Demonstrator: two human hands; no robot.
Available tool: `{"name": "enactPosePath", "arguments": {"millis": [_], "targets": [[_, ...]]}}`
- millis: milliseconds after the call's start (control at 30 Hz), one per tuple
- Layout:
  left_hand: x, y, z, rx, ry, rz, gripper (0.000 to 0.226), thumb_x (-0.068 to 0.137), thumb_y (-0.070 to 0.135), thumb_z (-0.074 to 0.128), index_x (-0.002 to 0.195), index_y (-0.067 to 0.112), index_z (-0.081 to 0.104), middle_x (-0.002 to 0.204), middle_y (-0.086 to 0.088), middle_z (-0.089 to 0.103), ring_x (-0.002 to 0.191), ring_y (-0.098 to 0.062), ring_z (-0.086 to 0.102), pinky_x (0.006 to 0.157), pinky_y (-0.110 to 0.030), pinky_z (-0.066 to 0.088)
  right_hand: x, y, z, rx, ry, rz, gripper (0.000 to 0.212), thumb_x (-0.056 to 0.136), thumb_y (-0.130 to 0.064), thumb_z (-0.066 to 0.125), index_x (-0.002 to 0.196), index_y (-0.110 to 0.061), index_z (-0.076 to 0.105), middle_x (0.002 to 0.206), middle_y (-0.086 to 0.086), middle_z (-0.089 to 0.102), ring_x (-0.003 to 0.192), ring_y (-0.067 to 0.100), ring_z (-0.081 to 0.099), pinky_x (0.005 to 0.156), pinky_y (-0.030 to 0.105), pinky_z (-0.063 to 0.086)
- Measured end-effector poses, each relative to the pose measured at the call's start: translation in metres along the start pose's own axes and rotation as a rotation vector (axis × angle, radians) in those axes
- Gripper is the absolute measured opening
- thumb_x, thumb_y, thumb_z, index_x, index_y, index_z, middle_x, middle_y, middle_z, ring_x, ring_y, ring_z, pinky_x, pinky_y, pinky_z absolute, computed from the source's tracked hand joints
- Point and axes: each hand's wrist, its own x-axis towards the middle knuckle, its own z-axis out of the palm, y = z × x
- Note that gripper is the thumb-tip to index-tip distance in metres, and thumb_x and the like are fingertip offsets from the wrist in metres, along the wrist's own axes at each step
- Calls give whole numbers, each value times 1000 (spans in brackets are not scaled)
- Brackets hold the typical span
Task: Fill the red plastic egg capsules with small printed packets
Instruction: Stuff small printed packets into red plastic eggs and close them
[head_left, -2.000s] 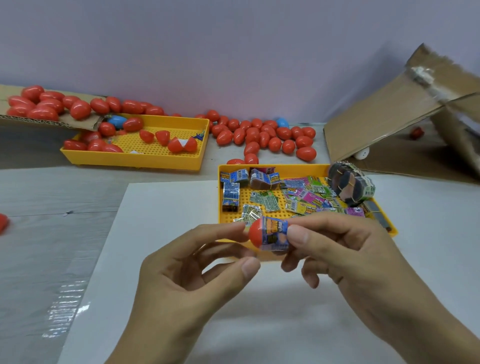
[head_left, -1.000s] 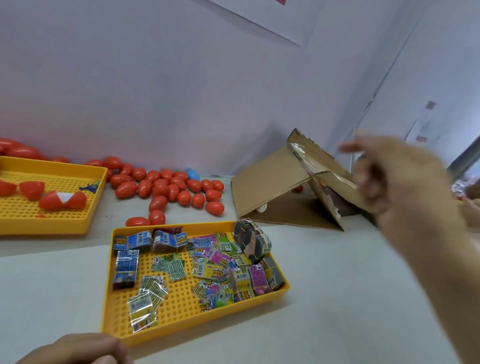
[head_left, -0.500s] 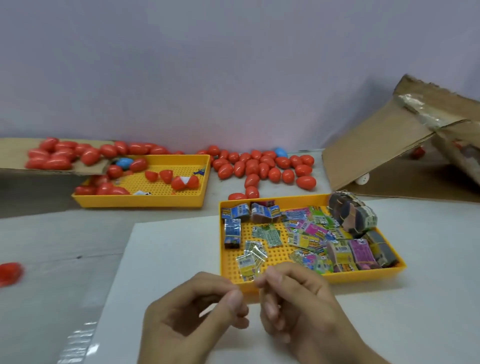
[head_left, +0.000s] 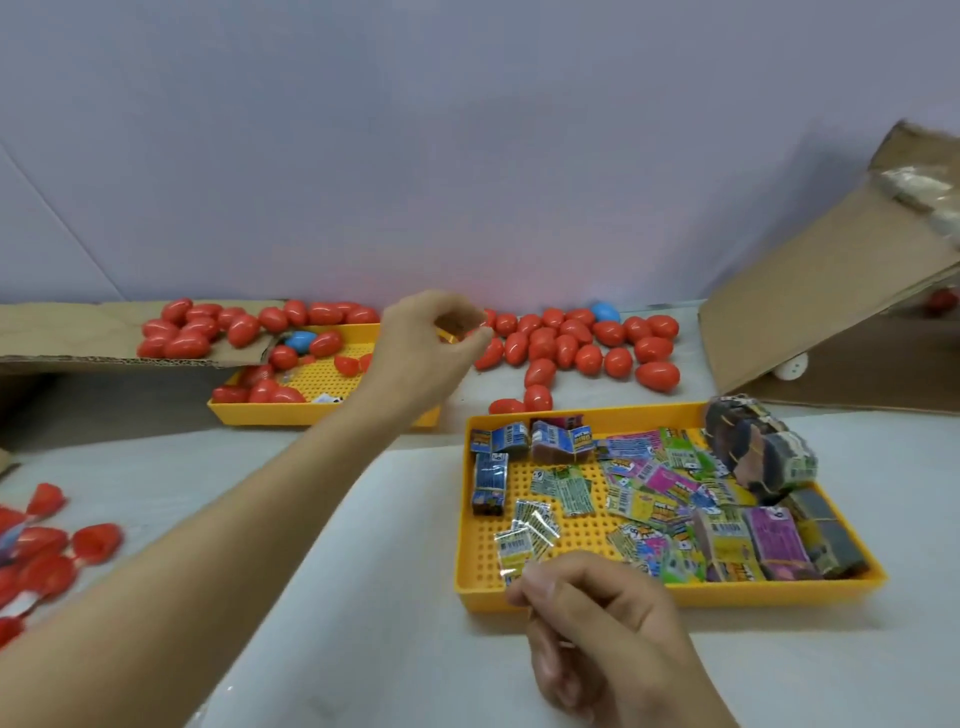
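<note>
My left hand (head_left: 426, 348) reaches out over the right end of the far yellow tray (head_left: 291, 413), which holds red egg capsules (head_left: 270, 389) and loose halves. Its fingers are curled downward, and whether they hold anything is hidden. My right hand (head_left: 587, 623) is at the front-left corner of the near yellow tray (head_left: 779, 592). Thumb and forefinger pinch a small silvery printed packet (head_left: 511, 564) there. The near tray is full of printed packets (head_left: 649, 483) in blue, green, pink and yellow, plus banded bundles (head_left: 758, 452).
A pile of red eggs (head_left: 571, 348) with one blue egg (head_left: 605, 312) lies by the back wall. More red eggs sit on a cardboard sheet (head_left: 67, 332) at back left. Red capsules (head_left: 47, 551) lie at the left edge. A tipped cardboard box (head_left: 810, 296) stands at right.
My left hand has left the spot beside my right hand and stretched forward to the far tray. My right hand has stayed at the near tray's front-left corner.
</note>
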Motion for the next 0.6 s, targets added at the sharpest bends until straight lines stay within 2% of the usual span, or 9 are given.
{"name": "enactPosePath", "arguments": {"millis": [67, 133, 233, 467, 533, 567, 600], "targets": [[30, -12, 22, 323, -106, 46, 17, 84, 15, 71, 99, 9, 75, 99, -7, 74, 96, -23, 65, 76, -23, 45, -1, -1, 0, -5, -4, 11, 51, 52, -52, 89, 70, -7, 75, 45, 9, 54, 35, 15, 41, 39, 19, 33], [45, -23, 42, 631, -229, 76, 23, 84, 22, 67, 103, 11, 74, 104, -9, 72, 101, -31, 60, 79, -31, 43, -1, -3, 0, -17, -12, 14, 39, 58, -46, 83, 69, -9, 75, 45, 8, 55, 35, 13, 44, 39, 18, 35], [51, -36, 58, 842, -255, 91, 21, 86, 26, 63, 103, 15, 69, 104, -7, 66, 101, -30, 57, 80, -36, 41, -2, -6, 1, -14, -16, 25, 34, 60, -42, 82, 69, -10, 76, 46, 6, 57, 36, 11, 46, 41, 17, 37], [42, -49, 61, 758, -114, 145, 23, 87, 28, 67, 104, 14, 72, 100, -8, 69, 100, -30, 58, 86, -41, 40, -2, -6, 3, -17, 5, 10, 35, 64, -39, 82, 74, -7, 74, 48, 4, 58, 38, 8, 46, 44, 16, 37], [36, -40, 57, 531, -46, 158, 25, 87, 23, 70, 108, 10, 74, 101, -10, 71, 96, -29, 61, 85, -39, 45, -2, -7, 2, -29, 5, 3, 33, 65, -39, 81, 74, -8, 74, 48, 3, 58, 38, 7, 46, 44, 16, 37], [31, -32, 53, 380, -11, 157, 25, 87, 19, 72, 110, 8, 74, 102, -9, 72, 94, -25, 62, 84, -34, 49, -2, -8, 1, -41, 0, -4, 31, 67, -40, 81, 74, -10, 74, 49, 2, 58, 38, 7, 46, 44, 16, 37], [25, -22, 47, 245, 10, 144, 27, 87, 15, 73, 112, 8, 73, 103, -6, 72, 90, -18, 63, 81, -23, 49, -3, -8, 0, -57, -8, -12, 30, 68, -41, 80, 74, -12, 74, 50, 2, 59, 38, 7, 46, 44, 16, 37]]}}
